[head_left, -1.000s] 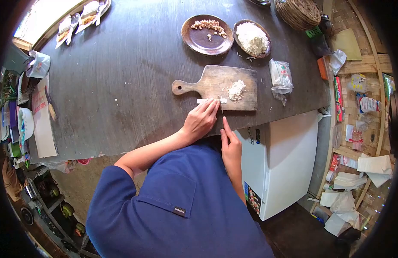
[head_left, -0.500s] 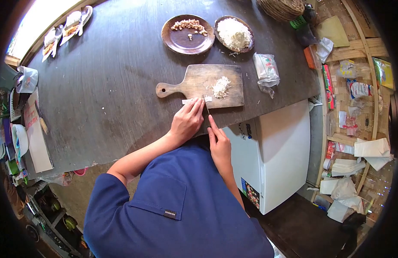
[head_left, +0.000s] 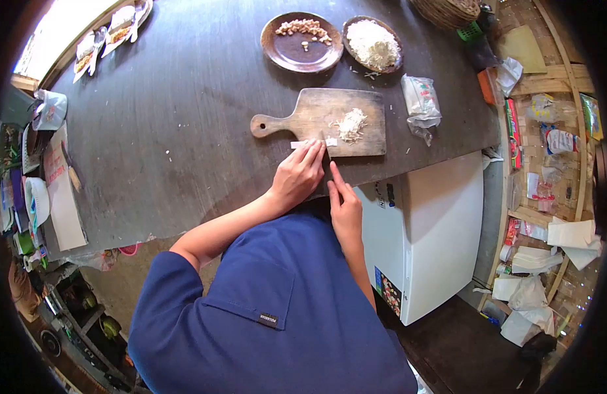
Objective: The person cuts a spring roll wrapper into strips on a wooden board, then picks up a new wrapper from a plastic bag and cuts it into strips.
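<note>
My left hand (head_left: 298,172) presses a white strip (head_left: 298,144) onto the lower edge of the wooden cutting board (head_left: 310,111), its fingers together. My right hand (head_left: 345,202) grips a knife (head_left: 329,153) just right of the left fingertips, index finger stretched toward the blade; the handle is hidden in the palm. Small white cut bits (head_left: 331,142) lie right of the blade. Thin white shreds (head_left: 352,125) form a small pile on the board's right half.
Behind the board stand a brown plate with small brown pieces (head_left: 302,52) and a plate heaped with white shreds (head_left: 372,44). A plastic-wrapped packet (head_left: 421,105) lies to the right. A white refrigerator (head_left: 441,230) stands beyond the table edge.
The whole view has shifted, so the board, plates and hands appear slightly farther right and higher. Both hands keep nearly the same hold on the strip and the knife.
</note>
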`<state>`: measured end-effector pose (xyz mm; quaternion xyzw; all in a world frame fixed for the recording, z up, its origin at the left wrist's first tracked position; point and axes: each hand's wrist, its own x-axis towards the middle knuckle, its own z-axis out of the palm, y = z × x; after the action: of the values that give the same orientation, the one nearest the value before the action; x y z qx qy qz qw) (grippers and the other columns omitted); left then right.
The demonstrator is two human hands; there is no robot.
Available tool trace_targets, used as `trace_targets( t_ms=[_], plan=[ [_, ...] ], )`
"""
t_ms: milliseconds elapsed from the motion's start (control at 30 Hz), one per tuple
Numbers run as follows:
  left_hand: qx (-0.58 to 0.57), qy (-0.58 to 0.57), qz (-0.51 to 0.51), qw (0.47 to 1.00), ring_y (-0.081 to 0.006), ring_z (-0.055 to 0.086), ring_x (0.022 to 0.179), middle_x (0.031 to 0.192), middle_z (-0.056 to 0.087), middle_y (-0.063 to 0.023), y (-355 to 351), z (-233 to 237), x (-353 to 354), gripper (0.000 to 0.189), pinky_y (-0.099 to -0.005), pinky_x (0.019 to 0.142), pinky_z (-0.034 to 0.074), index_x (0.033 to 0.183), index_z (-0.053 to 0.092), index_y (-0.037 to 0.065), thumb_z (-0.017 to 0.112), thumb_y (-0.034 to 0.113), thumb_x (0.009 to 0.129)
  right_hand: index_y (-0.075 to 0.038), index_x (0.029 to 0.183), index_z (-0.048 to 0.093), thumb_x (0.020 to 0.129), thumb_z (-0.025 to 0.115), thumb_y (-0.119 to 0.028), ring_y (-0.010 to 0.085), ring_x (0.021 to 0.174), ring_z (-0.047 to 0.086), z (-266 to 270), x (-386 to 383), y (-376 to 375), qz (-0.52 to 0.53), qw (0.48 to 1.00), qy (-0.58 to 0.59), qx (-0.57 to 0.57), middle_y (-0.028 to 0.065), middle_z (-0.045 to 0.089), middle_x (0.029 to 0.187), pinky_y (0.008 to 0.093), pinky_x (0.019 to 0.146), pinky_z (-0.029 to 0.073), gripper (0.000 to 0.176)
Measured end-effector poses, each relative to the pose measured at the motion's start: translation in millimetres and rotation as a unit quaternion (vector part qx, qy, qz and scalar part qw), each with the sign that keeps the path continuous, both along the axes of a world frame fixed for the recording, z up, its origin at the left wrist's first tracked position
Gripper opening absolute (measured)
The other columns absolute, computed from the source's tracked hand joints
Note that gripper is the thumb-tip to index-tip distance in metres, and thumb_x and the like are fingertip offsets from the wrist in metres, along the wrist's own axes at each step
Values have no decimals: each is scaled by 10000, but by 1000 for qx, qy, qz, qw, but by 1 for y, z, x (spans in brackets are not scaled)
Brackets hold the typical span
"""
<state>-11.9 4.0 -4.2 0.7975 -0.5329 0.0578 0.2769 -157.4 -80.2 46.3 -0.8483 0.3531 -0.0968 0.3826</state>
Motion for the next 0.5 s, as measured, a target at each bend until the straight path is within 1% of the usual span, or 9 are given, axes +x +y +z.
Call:
trace_targets(
  t_ms=[33, 100, 167, 267, 400, 500],
  plan=[
    [5, -1, 4, 1000, -303, 617, 1323, 1385, 649, -187, 1, -1, -1, 553, -388, 1147, 496, 1384, 618, -70, 704, 162, 890, -304, 1541, 594, 1090, 621, -214, 331, 759, 647, -2, 2, -1, 4, 1000, -1, 5, 157, 649, 870, 441, 744, 526, 461],
    [-4, -10, 2, 1000, -306, 611, 1330, 1388, 646, -190, 1, -3, 0, 554, -386, 1151, 492, 1390, 616, -70, 700, 171, 899, -295, 1536, 601, 1089, 622, -206, 330, 751, 639, -4, 7, -5, 11, 999, -46, -2, 157, 640, 856, 436, 740, 522, 456],
    [-3, -11, 6, 1000, -307, 604, 1342, 1403, 638, -186, 1, -2, 3, 572, -385, 1157, 488, 1399, 615, -65, 713, 177, 890, -291, 1535, 602, 1089, 625, -209, 326, 744, 630, 2, 1, -2, 18, 999, -39, -4, 161, 641, 859, 432, 738, 521, 454],
    [-1, -15, -4, 1000, -305, 600, 1348, 1413, 634, -175, 1, -2, 2, 612, -388, 1163, 485, 1410, 610, -57, 742, 168, 856, -293, 1534, 603, 1089, 629, -212, 316, 728, 622, 7, -13, 4, 0, 1000, 24, 11, 159, 625, 839, 431, 730, 518, 453],
    [1, -15, -2, 1000, -304, 598, 1349, 1411, 634, -173, 2, -3, 2, 618, -388, 1162, 486, 1412, 606, -59, 743, 164, 852, -297, 1533, 603, 1087, 633, -215, 311, 724, 627, 16, -13, 7, 0, 1000, 23, 5, 155, 618, 832, 428, 727, 519, 455],
    [-1, -8, -7, 1000, -301, 599, 1349, 1413, 633, -175, 1, -2, 3, 612, -388, 1160, 488, 1408, 610, -58, 741, 167, 854, -299, 1539, 596, 1089, 630, -216, 318, 740, 639, 15, -11, 6, 0, 999, 44, -16, 155, 629, 847, 432, 733, 521, 459]
  ],
)
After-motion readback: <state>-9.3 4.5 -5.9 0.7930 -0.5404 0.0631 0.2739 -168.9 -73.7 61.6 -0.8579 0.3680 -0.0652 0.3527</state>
